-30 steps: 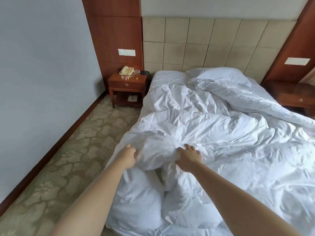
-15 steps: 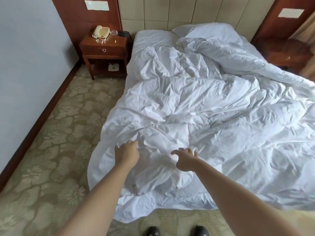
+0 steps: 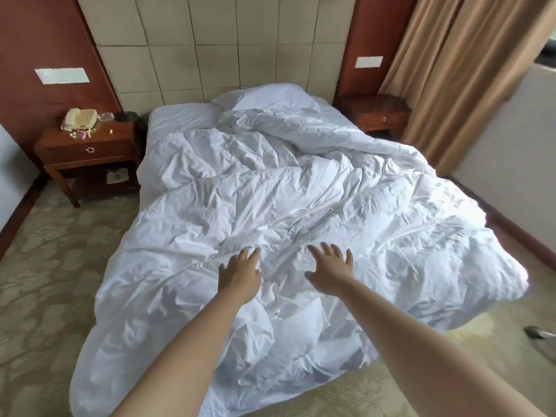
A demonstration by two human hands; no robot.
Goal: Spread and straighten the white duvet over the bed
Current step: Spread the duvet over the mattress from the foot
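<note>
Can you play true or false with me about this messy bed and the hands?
1. Both hands, the left hand and the right hand, have straight fingers spread over the white duvet. True.
2. The duvet lies smooth and flat. False: it is heavily wrinkled and bunched.
3. A telephone sits on the nightstand left of the bed. True.
4. The pillow is on the floor. False: it lies against the headboard.

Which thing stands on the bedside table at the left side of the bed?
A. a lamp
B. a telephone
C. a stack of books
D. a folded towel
B: a cream telephone sits on top of the left bedside table, with a few small items scattered beside it; no lamp, books or towel are there.
</note>
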